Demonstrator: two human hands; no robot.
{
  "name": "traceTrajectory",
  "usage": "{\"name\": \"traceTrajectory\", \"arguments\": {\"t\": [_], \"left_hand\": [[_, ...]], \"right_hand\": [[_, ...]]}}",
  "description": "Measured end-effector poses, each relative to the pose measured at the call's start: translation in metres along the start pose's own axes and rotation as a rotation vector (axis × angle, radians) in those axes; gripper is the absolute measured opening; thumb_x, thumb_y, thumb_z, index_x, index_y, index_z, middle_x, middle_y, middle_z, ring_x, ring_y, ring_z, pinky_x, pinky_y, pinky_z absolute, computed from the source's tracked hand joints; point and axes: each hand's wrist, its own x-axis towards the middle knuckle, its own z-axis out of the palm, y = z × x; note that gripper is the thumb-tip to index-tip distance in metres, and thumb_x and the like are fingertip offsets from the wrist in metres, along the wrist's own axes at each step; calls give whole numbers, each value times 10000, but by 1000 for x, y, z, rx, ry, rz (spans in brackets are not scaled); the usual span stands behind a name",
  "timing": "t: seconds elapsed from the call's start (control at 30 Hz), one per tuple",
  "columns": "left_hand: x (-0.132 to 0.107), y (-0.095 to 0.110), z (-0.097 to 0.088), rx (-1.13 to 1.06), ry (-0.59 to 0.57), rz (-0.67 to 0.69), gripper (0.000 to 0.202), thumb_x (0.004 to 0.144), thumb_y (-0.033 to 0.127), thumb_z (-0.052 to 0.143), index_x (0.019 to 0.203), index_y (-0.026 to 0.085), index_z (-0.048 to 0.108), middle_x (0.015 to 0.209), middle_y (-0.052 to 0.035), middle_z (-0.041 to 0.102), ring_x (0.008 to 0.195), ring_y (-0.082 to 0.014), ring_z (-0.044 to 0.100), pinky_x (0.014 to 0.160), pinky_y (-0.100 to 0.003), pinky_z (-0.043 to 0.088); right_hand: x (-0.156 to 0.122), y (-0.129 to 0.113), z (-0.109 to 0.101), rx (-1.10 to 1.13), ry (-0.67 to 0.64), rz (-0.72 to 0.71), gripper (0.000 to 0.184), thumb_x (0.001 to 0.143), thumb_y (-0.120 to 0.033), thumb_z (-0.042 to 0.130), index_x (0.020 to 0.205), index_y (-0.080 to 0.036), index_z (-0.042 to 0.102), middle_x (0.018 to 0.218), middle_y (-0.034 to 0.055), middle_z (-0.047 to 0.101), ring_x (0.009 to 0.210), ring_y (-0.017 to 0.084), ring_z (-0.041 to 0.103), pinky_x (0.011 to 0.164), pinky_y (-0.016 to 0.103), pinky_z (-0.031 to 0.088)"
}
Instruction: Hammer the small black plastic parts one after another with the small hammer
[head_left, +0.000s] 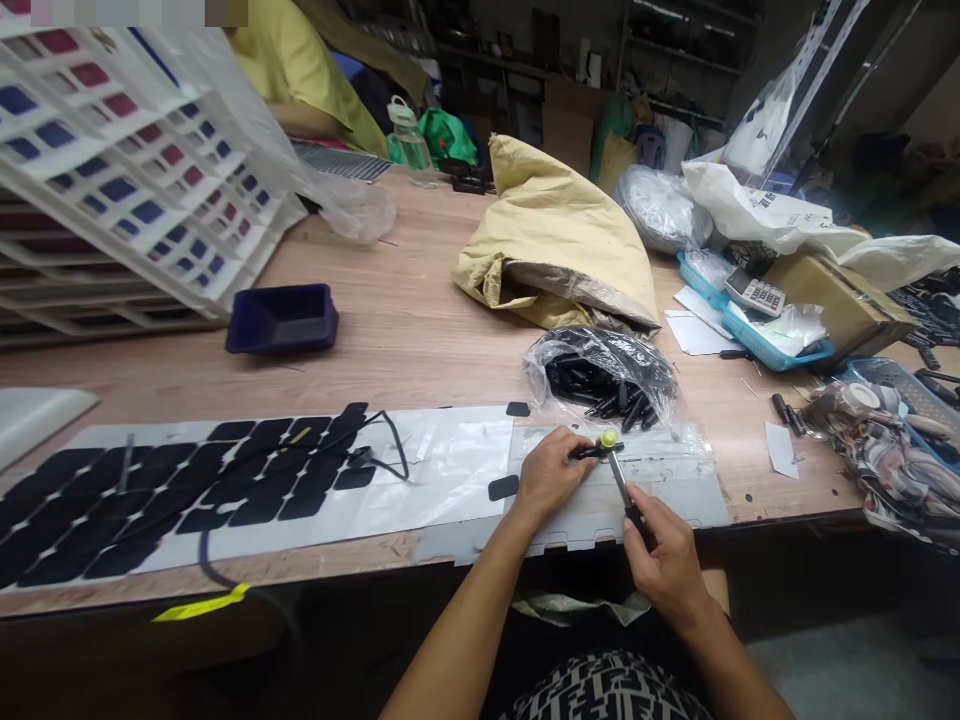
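both hands work at the near edge of the table (420, 320), over a grey-white sheet (675, 490); left hand (551, 472) is closed in a pinch on a small black part (589, 451), holding it low against the sheet; right hand (664, 562) is wrapped around the dark grip of a small hammer (619, 478); its yellow-green head (609, 438) sits at the right end of the small black part, touching or just above it; contact cannot be confirmed.

relation noted: the small black part lies roughly left to right, its free end pointing away from the left fingers toward the head; the hammer's handle runs from the head down and right to the right hand, so the two axes cross steeply at the head; left hand is on the part, right hand stands off at the far end of the handle.

surroundings: clear bag of black pieces (600, 378) just beyond the hands; dark panel (187, 500) with a black cable (394, 445) to the left; blue tray (281, 318) and yellow sack (555, 240) farther back; a co-worker's yellow sleeve (300, 70) at the far corner.
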Motion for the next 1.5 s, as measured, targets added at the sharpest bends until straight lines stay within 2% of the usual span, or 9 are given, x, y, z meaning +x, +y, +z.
{"name": "traceTrajectory", "arguments": {"t": [0.37, 0.63, 0.73, 0.83, 0.93, 1.1, 1.23, 1.37, 1.5], "left_hand": [[-1, 0, 0, 33, -11, -20, 150, 793, 251, 675, 936, 230, 710, 901, 4, 640, 781, -152, 600, 725, -281, 461], [-6, 6, -11, -49, -46, 22, 197, 847, 347, 594, 963, 216, 684, 911, -26, 627, 845, -186, 586, 781, -307, 455], [-33, 22, -27, -329, -256, 3, 276, 888, 424, 538, 1019, 213, 657, 920, -39, 645, 846, -187, 587, 758, -293, 463], [-72, 34, -31, -575, -679, -77, 309, 878, 457, 569, 1025, 201, 662, 828, -22, 652, 749, -160, 578, 674, -255, 446], [-104, 27, -9, -495, -894, -119, 294, 839, 452, 620, 969, 198, 690, 721, 16, 612, 667, -135, 536, 626, -235, 399], [-126, -23, 48, -150, -672, -401, 326, 867, 446, 532, 1041, 217, 686, 925, -37, 708, 897, -227, 638, 790, -302, 458], [-128, -44, 67, -98, -602, -532, 420, 875, 422, 514, 1248, 259, 617, 1227, -64, 678, 1159, -258, 611, 970, -333, 428], [-124, -14, 52, -22, -621, -332, 373, 823, 376, 574, 1152, 230, 676, 967, -58, 719, 924, -241, 654, 810, -310, 458], [-100, 40, 13, -262, -803, -142, 244, 824, 396, 596, 894, 196, 717, 654, 22, 613, 592, -132, 523, 551, -230, 345]], "right_hand": [[-1, 10, -4, -8, 32, 60, 447, 858, -165, 610, 1298, -227, 665, 1145, 103, 721, 1020, 286, 686, 919, 442, 570], [16, 32, -13, 343, 164, 332, 476, 840, -291, 678, 1300, -175, 639, 854, 44, 700, 488, 113, 556, 459, 258, 501], [18, 38, -15, 446, 201, 336, 476, 851, -298, 665, 1307, -171, 618, 834, 26, 675, 470, 100, 549, 456, 251, 477], [16, 39, -16, 490, 186, 324, 464, 855, -305, 659, 1297, -173, 614, 835, 23, 669, 468, 98, 556, 455, 252, 473], [14, 40, -16, 502, 158, 322, 448, 849, -296, 664, 1281, -182, 623, 836, 18, 671, 466, 95, 553, 456, 251, 469], [12, 40, -17, 500, 131, 303, 431, 851, -275, 660, 1273, -191, 637, 839, 17, 662, 471, 98, 555, 467, 261, 480], [13, 36, -18, 495, 126, 293, 430, 849, -268, 657, 1272, -190, 642, 836, 20, 663, 473, 98, 559, 469, 259, 484], [13, 35, -17, 516, 153, 316, 438, 827, -281, 683, 1254, -187, 651, 833, 20, 666, 463, 96, 550, 458, 259, 479], [11, 38, -16, 518, 153, 297, 432, 843, -277, 668, 1265, -194, 637, 833, 17, 667, 468, 94, 558, 466, 252, 479]]}}
